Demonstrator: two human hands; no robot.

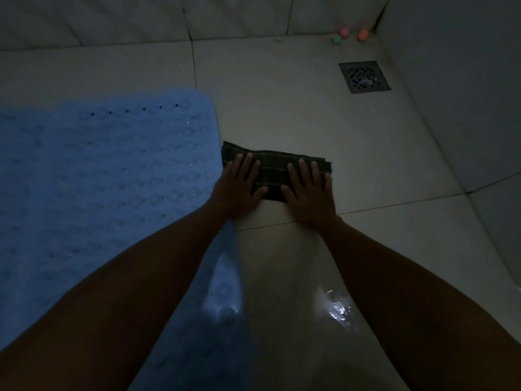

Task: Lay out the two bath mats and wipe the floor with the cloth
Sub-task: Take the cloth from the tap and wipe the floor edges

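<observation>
A dark checked cloth (pixel 275 167), folded into a strip, lies on the pale tiled floor (pixel 296 108) just right of a blue bath mat (pixel 107 170). My left hand (pixel 239 187) presses flat on the cloth's left end with straight, spread fingers. My right hand (pixel 308 190) presses flat on its right end the same way. The blue mat, with rows of round bumps and small holes, lies flat across the left of the view and runs under my left forearm. Only one mat is in sight.
A square metal floor drain (pixel 364 77) sits at the far right near the wall. Small pink, orange and green objects (pixel 344 33) lie in the far corner. A wet shiny patch (pixel 337 309) is on the floor near my right forearm. Tiled walls close the back and right.
</observation>
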